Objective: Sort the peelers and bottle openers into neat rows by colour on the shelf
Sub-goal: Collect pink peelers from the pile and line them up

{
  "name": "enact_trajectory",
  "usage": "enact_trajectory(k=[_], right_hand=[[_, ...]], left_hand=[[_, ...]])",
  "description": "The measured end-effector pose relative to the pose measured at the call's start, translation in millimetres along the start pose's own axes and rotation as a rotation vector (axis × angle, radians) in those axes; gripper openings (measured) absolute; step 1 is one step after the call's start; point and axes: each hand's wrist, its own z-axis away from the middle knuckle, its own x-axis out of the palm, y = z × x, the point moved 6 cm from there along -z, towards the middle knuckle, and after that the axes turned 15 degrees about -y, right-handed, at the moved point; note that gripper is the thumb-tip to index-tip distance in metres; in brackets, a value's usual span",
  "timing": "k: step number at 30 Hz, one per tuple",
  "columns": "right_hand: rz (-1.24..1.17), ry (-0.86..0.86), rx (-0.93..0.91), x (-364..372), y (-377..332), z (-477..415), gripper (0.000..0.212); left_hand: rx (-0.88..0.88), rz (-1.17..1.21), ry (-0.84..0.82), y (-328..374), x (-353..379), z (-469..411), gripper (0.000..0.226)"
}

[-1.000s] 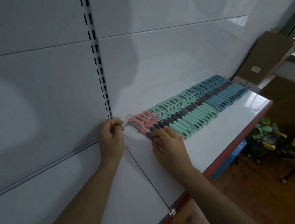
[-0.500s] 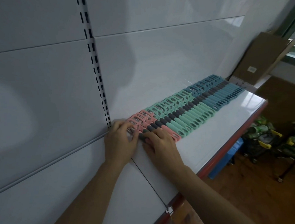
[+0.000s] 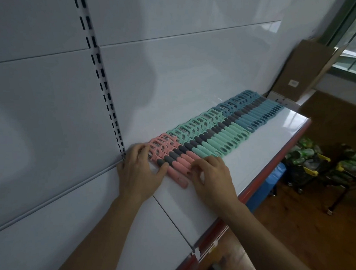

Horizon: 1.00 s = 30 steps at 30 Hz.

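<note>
Squaring up the pink peelers [image 3: 174, 155] looked to be the step in hand. They lay as the nearest block of one long row on the shelf [image 3: 275, 138], with the mint-green peelers [image 3: 220, 139] just beyond the fingers and the blue peelers [image 3: 260, 115] farther off again. The left hand [image 3: 138, 171] lay flat, its fingers [image 3: 140, 151] released and spread over the pink heads, thumb against a grey grip. The right hand [image 3: 212, 174] grasped nothing; its fingers [image 3: 195, 167] were arched, tips pressing the handle ends. One pink handle [image 3: 179, 179] stuck out between the two hands, past its neighbours. The next move probably called for a gentle push on that handle toward the back panel [image 3: 190, 73], without fanning the rest. No bottle opener could be told apart. Past the row's far end leaned a cardboard box [image 3: 306, 68], contents hidden. Below the right fingers, on the floor, stood baskets [image 3: 301, 178] of green goods too blurred to name.
</note>
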Motion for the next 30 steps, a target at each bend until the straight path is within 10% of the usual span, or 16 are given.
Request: enact_trajectory(k=[30], right_hand=[[0.143,-0.223,-0.284,-31,-53,18,0.034]], left_hand=[[-0.220,-0.310,-0.261,-29,-51,119,0.077]])
